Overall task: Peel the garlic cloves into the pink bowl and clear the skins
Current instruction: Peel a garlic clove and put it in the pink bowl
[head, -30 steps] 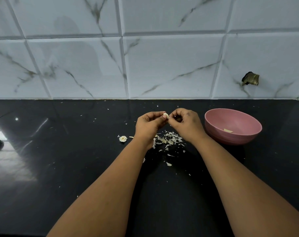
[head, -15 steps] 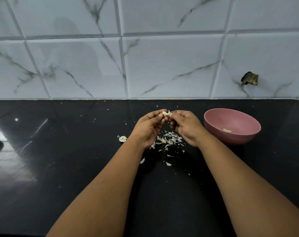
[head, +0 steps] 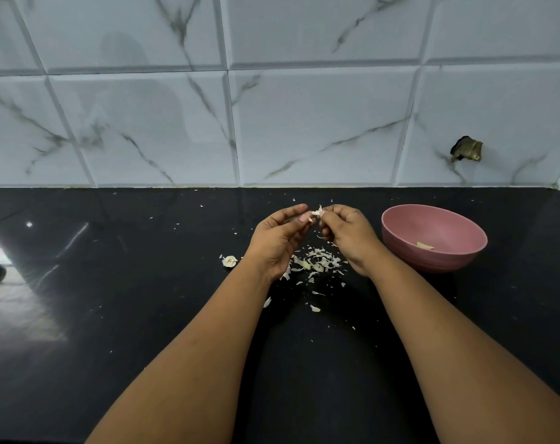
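A glossy black counter [head: 144, 315] runs to a wall of white marble-veined tiles [head: 304, 123]; window light glares on the counter's left. Above its middle, the left hand [head: 280, 240] and right hand [head: 349, 233] meet, fingertips of both pinching one garlic clove [head: 317, 212] with skin flaring off it; loose skins [head: 317, 264] litter the counter beneath; a garlic stub [head: 229, 260] lies just left. A pink bowl [head: 432, 261] stands right of the hands, holding one peeled clove [head: 425, 246].
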`<state>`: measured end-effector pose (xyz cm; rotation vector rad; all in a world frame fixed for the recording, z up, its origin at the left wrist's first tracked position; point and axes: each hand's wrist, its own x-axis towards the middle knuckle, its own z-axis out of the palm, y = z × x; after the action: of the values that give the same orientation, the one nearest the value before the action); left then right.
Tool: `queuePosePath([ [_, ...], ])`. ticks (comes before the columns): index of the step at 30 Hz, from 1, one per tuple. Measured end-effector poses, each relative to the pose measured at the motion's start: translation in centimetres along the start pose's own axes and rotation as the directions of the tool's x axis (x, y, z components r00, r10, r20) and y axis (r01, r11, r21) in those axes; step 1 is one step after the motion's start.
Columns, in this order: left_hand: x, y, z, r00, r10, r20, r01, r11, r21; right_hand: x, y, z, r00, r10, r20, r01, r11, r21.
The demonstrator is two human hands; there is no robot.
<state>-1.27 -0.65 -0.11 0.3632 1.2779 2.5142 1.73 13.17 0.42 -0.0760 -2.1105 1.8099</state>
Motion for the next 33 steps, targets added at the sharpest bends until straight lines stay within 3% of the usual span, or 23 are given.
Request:
queuePosePath([
  [3,0.1,-0.1,-0.1,1.000,-0.001,0.005,0.001,1.000,-0.007,0.3,-0.1,-0.3,0.997,0.063,-0.053,-0.061,0.998,0.023],
  [7,0.2,-0.3,-0.2,1.000,-0.003,0.007,0.003,1.000,0.009,0.4,0.2,-1.2,0.993,-0.087,-0.084,0.039,0.889,-0.456],
  [11,0.4,-0.4,-0.1,1.000,-0.013,-0.029,0.014,0.999,0.038,-0.2,0.3,-1.7,0.981,-0.191,-0.036,0.120,0.740,-0.662],
  [16,0.7,-0.7,0.3,0.992,-0.001,-0.127,0.018,0.991,0.133,-0.3,0.3,-1.6,0.977,-0.211,-0.033,0.146,0.773,-0.618],
  [21,0.9,-1.6,0.3,0.967,0.165,-0.196,-0.064,0.896,0.439,-0.2,0.3,-1.1,0.991,-0.124,-0.053,0.089,0.896,-0.435],
  [26,1.0,-1.7,-0.2,0.954,0.244,-0.175,-0.118,0.840,0.530,-0.4,-0.5,-1.6,0.944,-0.307,-0.123,0.200,0.827,-0.526],
  [33,0.9,-2.6,-0.2,0.955,0.287,-0.079,-0.179,0.767,0.616,-0.5,-0.2,-1.0,0.968,-0.247,-0.033,0.184,0.797,-0.575],
])
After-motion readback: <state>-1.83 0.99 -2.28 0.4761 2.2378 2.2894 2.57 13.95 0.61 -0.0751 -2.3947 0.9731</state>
